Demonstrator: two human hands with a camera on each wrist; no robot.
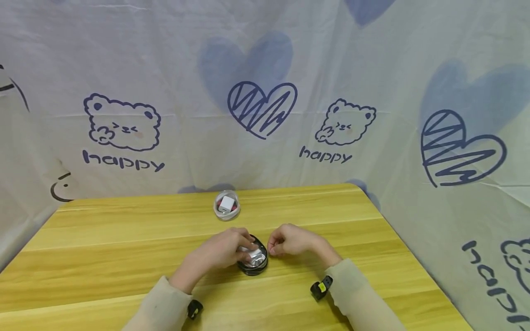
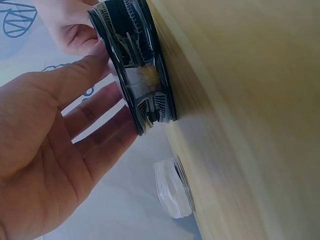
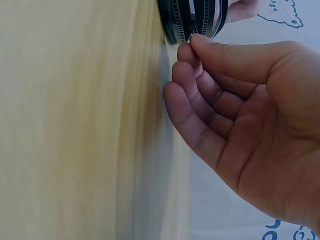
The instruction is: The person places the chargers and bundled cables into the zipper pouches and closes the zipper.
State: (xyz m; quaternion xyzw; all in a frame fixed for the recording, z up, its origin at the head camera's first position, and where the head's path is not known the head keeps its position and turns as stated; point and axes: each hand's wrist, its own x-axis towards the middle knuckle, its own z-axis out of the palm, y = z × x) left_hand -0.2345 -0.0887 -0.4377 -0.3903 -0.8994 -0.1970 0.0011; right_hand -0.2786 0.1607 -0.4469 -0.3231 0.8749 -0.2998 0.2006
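Observation:
A small rounded zip pouch (image 1: 257, 266) with a clear top and black edging stands on the table. Through its clear top something whitish shows. My left hand (image 1: 227, 247) presses on the pouch's top with fairly straight fingers and thumb. In the left wrist view, the zipper teeth (image 2: 159, 105) stand apart along the side, with a pale item visible in the gap. At the pouch's right side, my right hand (image 1: 293, 240) pinches the zipper pull (image 3: 194, 36) between thumb and index finger; its other fingers are curled loosely.
A coiled white cable (image 1: 216, 212) with a white charger plug (image 1: 226, 204) lies beyond the hands, near the table's back edge. The wood-grain table (image 1: 124, 257) meets a printed cloth (image 1: 186, 92) at the back. Each sleeve has a black wrist device (image 1: 321, 288) near it.

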